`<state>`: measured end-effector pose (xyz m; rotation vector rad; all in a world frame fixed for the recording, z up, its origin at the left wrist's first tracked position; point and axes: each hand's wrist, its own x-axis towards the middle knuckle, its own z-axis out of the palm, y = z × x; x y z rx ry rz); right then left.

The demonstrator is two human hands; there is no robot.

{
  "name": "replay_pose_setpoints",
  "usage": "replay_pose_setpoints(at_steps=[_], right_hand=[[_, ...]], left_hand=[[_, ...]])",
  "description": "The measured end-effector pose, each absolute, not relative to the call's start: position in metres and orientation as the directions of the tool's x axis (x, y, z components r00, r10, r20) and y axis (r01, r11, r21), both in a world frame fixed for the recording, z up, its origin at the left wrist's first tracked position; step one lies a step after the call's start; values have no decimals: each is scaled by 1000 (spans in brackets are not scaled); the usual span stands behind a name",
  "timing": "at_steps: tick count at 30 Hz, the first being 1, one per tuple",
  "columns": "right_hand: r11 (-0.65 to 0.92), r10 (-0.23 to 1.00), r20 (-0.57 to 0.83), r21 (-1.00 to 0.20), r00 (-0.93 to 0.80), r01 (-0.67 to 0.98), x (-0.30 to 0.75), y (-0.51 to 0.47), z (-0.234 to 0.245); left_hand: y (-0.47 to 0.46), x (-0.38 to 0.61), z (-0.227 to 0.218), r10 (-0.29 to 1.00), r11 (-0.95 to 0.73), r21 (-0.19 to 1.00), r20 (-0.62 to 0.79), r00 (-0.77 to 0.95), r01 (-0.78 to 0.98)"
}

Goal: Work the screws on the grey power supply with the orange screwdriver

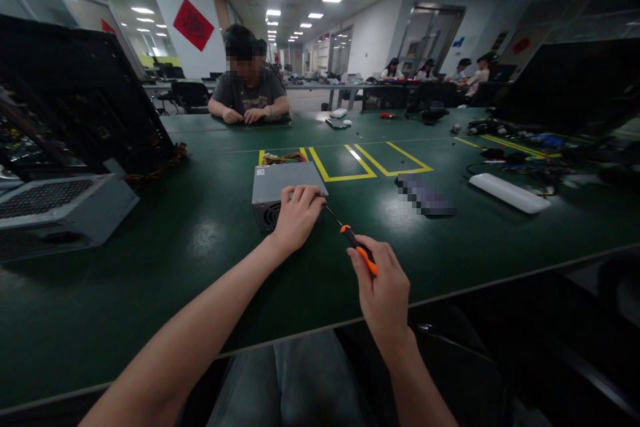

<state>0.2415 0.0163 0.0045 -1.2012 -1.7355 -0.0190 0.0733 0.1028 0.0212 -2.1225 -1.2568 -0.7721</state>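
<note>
A grey metal computer power supply sits on the green table in front of me, its fan grille facing my side and its cables bunched behind it. My left hand grips its near right corner, fingers curled over the top edge. In my right hand is an orange-and-black screwdriver, held by the handle. Its thin shaft points up and left to that same corner, close to my left fingertips. Exactly what the tip touches is hidden by those fingers.
A second power supply and a dark open case stand at left. Yellow tape outlines mark the table. A blurred phone-like object, a white bar and tangled cables lie right. A person sits opposite.
</note>
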Motion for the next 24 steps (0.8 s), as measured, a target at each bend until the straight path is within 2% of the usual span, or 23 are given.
replay_pose_setpoints(at_steps=[5,8,11,13,16,24], right_hand=[[452,730,681,-413,-61,791,237,13,6],[426,779,626,-480,-41,767,238,15,6],[359,860,510,-570,-24,739,240,18,7],[321,884,468,-583,-15,746,241,19,8],[297,891,453,-576,-5,762,241,20,8],[286,907,419,-685,41,670,245,21,3]], left_hand=[[103,73,21,591,-433,-118,712,380,894],[103,72,22,600,-439,-107,704,380,892],[102,73,24,607,-440,-105,697,381,892],[102,73,25,609,-439,-99,698,377,893],[102,73,25,612,-440,-84,701,367,894],[102,72,25,613,-439,-75,703,360,895]])
